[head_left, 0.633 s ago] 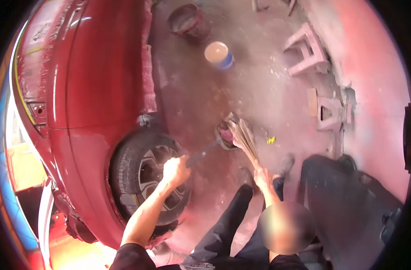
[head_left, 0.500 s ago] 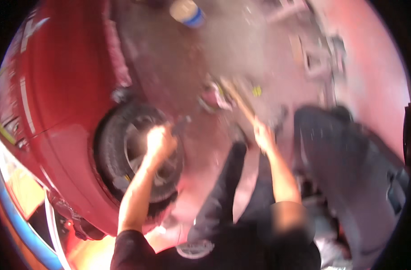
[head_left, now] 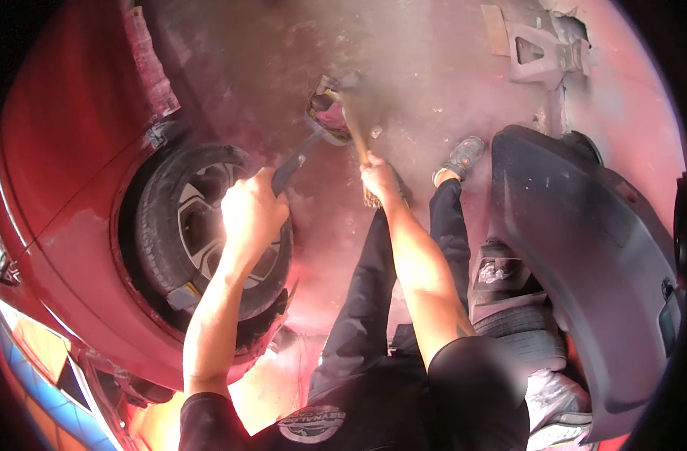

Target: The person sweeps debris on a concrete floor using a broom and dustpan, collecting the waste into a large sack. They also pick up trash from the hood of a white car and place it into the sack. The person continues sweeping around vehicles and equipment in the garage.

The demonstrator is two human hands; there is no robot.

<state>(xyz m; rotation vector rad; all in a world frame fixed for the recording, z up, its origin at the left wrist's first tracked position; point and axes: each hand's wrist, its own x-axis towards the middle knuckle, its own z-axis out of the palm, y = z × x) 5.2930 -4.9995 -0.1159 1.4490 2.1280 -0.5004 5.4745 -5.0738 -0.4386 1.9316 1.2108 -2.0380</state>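
Observation:
My left hand [head_left: 251, 210] is closed around the dark grip of what looks like a long-handled dustpan [head_left: 286, 173]. Its grey shaft slants forward to a pan holding crumpled pink and brown rubbish [head_left: 330, 114]. In my right hand [head_left: 379, 179] is the wooden handle of a broom [head_left: 355, 129], the handle's far part reaching over the pan's right side. Straw-coloured bristles [head_left: 371, 198] show just below that hand, partly hidden by it. Both tools are out over the dusty floor, ahead of my legs.
A red car [head_left: 80, 150] with its front wheel [head_left: 208, 225] stands close on my left. On the right rests a large dark bumper-like panel [head_left: 576, 240], beside tyres [head_left: 520, 331]. A grey bracket-shaped part [head_left: 539, 56] lies at the far right. My shoe [head_left: 464, 156] is on the floor.
The view has shifted and sharpened. My right hand and the broom have moved left, nearer the dustpan. The pan now shows farther ahead, with the wooden handle over it.

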